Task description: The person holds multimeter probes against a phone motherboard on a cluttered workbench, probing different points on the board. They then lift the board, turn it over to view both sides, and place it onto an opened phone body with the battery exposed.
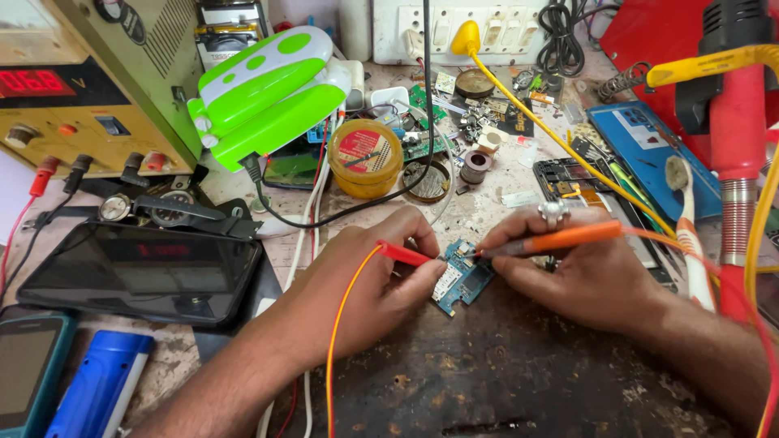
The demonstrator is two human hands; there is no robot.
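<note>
A small blue circuit board [464,279] lies on the dark, worn worktop in the middle of the head view. My left hand [369,280] pinches a red test probe [403,255] with an orange lead, its tip touching the board's left side. My right hand [578,268], with a ring on one finger, holds an orange-handled probe [560,240] like a pen, its metal tip on the board's upper right part. Both probe tips meet the board close together.
A power supply [57,89] with a red digit display stands at far left, a green-white lamp [268,89] beside it. A dark tablet [142,272], a yellow paste tin [365,158], phone parts [568,182], a toothbrush [686,227] and a red hot-air tool [734,130] crowd the bench.
</note>
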